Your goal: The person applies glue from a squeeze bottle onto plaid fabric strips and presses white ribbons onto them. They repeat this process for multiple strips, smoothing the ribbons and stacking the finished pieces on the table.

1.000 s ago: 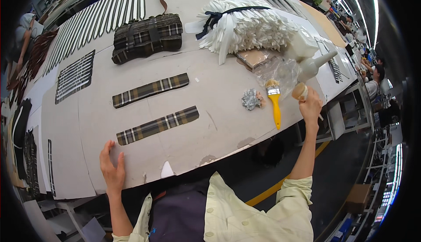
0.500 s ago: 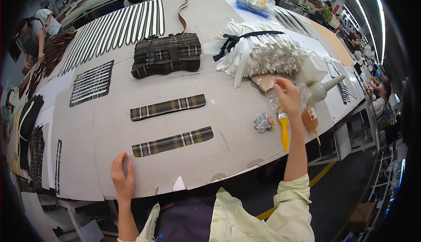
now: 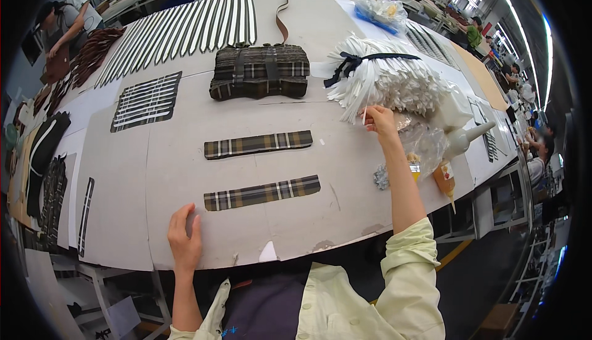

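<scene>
My right hand [image 3: 380,122] is at the near edge of a bundle of white strips [image 3: 394,78] tied with a dark band. Its fingertips pinch a thin white strip [image 3: 364,115]. On the near left of the table, my left hand [image 3: 185,239] rests with fingers and thumb apart, holding nothing. Just beyond it lies a plaid fabric strip [image 3: 262,193] in brown, black and white. A second plaid strip [image 3: 258,144] lies parallel to it, farther off. My right forearm hides most of a paintbrush [image 3: 414,168] and part of a grey crumpled lump [image 3: 381,178].
A strapped stack of plaid fabric [image 3: 259,75] sits at the back middle. White-and-dark strips [image 3: 185,28] lie in rows at the far left, near a smaller striped set [image 3: 147,101]. An amber bottle [image 3: 444,180] and a grey nozzle bottle [image 3: 459,141] stand right. A co-worker [image 3: 65,22] is at left.
My right hand has shifted left from above the brush to the white bundle, and its fingers have closed on a strip. My left hand stays open near the table edge. The view has turned slightly.
</scene>
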### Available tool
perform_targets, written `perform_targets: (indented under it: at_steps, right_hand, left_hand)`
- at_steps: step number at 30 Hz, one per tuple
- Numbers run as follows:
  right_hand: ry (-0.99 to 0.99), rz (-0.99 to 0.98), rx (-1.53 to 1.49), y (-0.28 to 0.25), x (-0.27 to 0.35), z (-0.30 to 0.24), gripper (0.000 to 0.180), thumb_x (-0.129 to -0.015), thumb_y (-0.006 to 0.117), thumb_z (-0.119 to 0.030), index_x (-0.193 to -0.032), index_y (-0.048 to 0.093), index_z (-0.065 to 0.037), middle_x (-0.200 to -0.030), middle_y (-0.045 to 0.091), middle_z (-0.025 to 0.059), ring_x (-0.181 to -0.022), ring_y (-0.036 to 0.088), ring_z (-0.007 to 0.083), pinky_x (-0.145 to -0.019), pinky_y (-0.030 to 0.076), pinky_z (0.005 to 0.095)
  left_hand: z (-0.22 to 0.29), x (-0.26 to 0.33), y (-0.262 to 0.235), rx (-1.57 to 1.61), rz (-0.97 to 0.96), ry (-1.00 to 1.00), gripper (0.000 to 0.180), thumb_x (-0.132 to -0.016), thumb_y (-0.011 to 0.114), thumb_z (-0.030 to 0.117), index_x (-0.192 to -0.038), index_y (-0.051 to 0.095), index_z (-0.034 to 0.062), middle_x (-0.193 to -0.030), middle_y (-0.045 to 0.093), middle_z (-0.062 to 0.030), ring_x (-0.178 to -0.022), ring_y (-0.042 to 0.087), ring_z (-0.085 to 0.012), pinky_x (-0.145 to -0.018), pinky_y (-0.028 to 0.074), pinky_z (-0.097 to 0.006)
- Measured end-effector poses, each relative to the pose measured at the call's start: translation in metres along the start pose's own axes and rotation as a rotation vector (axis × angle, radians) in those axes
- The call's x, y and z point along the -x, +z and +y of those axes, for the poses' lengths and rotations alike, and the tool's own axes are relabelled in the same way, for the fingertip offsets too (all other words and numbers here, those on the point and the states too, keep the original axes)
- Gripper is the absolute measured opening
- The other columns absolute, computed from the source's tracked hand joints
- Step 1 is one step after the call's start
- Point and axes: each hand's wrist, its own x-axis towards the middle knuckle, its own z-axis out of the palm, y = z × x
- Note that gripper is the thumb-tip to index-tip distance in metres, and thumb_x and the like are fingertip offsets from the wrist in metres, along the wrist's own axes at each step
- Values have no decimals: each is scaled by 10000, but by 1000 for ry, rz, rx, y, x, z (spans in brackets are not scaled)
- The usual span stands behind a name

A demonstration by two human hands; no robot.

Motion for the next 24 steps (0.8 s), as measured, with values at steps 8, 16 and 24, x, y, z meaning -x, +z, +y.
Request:
perform_targets:
  at_steps: [8, 16, 24]
  right_hand:
    - [142, -11, -274, -2, -16, -14, 270, -861, 713, -281, -1030, 656, -78, -926, 717, 43, -647, 625, 107, -563, 483, 296]
    - [71, 9, -358, 12, -25, -10, 273, -788, 786, -262, -965, 684, -80, -866, 715, 42, -575, 602, 101, -496, 450, 254]
    - [-41, 151, -296, 26, -35, -3, 298, -761, 796, -313, -908, 688, -77, -820, 699, 41, -557, 593, 113, -443, 417, 252]
  left_hand:
    - [3, -2, 2, 33, 2, -16, 243, -933, 607, 41, -1169, 626, -11, -1106, 671, -162, -1023, 653, -305, -916, 505, -379]
    - [2, -1, 2, 9, 1, -3, 243, -929, 606, 38, -1167, 628, -4, -1103, 668, -169, -1017, 651, -318, -909, 505, -384]
    - [0, 0, 3, -9, -6, 11, 241, -923, 609, 30, -1159, 631, -10, -1110, 666, -171, -1029, 646, -323, -907, 507, -388]
